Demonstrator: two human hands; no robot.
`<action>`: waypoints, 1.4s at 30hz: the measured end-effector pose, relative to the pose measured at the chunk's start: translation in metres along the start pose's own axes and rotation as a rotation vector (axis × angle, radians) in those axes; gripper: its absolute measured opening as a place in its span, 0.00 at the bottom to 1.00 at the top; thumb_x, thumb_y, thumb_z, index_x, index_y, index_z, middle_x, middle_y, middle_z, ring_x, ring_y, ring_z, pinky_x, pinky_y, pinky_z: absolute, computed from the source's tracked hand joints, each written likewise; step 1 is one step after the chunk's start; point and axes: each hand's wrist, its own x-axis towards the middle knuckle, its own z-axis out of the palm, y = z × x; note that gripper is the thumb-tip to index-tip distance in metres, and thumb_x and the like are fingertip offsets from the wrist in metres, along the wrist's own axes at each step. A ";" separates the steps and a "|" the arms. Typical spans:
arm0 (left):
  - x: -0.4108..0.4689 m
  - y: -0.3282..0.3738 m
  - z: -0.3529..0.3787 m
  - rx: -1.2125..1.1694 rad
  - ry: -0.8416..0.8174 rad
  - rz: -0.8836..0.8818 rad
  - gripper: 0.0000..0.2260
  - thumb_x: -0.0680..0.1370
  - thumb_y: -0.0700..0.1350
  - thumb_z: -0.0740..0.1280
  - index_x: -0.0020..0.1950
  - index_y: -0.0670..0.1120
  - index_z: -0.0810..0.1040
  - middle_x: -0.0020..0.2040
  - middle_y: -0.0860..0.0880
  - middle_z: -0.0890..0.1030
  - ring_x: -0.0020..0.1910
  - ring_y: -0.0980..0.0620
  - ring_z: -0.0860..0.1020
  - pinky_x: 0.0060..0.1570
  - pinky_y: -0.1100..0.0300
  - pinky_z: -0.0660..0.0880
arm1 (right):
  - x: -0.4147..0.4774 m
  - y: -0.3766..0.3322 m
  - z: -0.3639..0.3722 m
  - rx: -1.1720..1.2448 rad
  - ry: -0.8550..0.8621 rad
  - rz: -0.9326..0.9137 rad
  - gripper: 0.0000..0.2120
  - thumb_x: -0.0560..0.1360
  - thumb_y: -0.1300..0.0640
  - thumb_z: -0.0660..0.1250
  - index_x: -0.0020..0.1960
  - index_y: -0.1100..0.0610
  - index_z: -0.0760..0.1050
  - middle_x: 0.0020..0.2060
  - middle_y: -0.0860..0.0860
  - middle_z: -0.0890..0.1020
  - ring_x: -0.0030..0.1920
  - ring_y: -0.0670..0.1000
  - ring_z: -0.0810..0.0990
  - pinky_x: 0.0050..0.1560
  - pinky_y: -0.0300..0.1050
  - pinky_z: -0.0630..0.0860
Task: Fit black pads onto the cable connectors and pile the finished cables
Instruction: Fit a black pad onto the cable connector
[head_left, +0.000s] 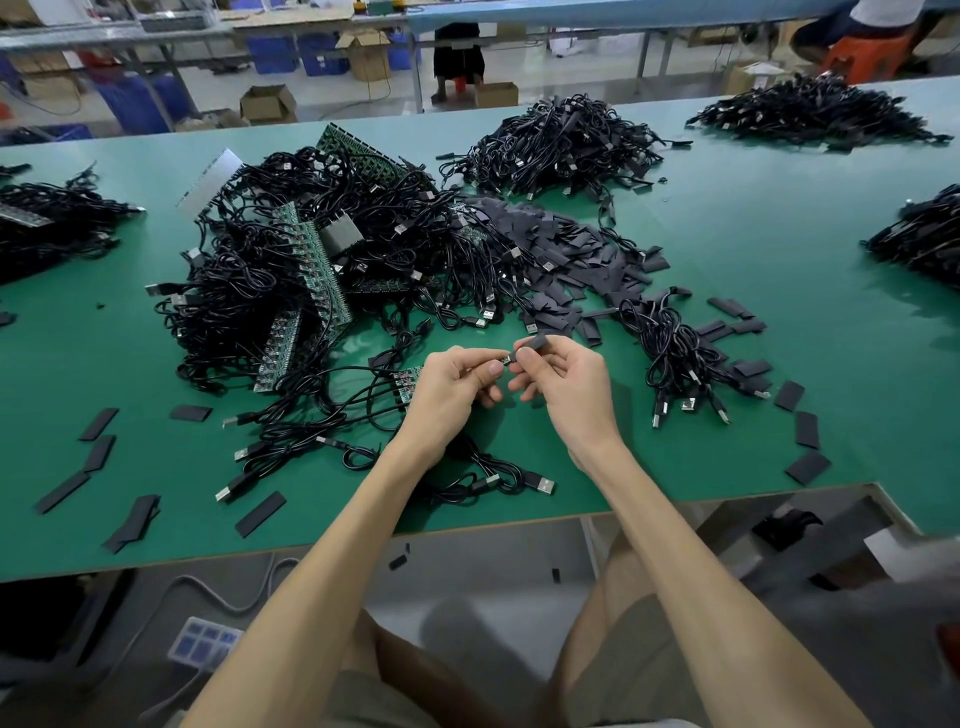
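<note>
Forearms angled inward above green table, left hand fingers pinching cable connector, right hand fingers pinching black pad

The bare left arm and the bare right arm reach forward from the bottom of the view and point in toward each other, so the two hands almost touch in the middle. The left hand shows its back, its fingers are curled in, and its thumb and first finger pinch a small silver cable connector. The right hand is just beside it with the thumb on top and the other fingers curled under, and it pinches a small flat black pad right at that connector.
</note>
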 end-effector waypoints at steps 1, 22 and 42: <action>0.000 0.000 0.000 -0.011 -0.008 -0.006 0.11 0.81 0.34 0.66 0.52 0.48 0.84 0.33 0.51 0.80 0.31 0.56 0.77 0.37 0.63 0.76 | 0.000 0.000 0.000 -0.001 0.003 -0.002 0.03 0.81 0.61 0.69 0.50 0.55 0.81 0.37 0.50 0.86 0.36 0.48 0.84 0.36 0.41 0.78; -0.003 0.002 -0.003 -0.126 0.019 0.009 0.07 0.77 0.41 0.74 0.52 0.38 0.84 0.39 0.43 0.84 0.34 0.51 0.80 0.35 0.60 0.77 | -0.001 -0.001 -0.001 0.054 -0.067 -0.007 0.02 0.80 0.58 0.71 0.50 0.56 0.83 0.35 0.52 0.86 0.34 0.47 0.84 0.34 0.37 0.77; -0.002 -0.002 -0.007 -0.262 0.013 0.002 0.06 0.79 0.39 0.71 0.50 0.36 0.80 0.37 0.42 0.84 0.34 0.49 0.81 0.36 0.61 0.78 | 0.001 0.001 -0.003 0.056 -0.112 -0.020 0.04 0.78 0.60 0.73 0.51 0.54 0.84 0.40 0.51 0.88 0.38 0.46 0.84 0.36 0.39 0.78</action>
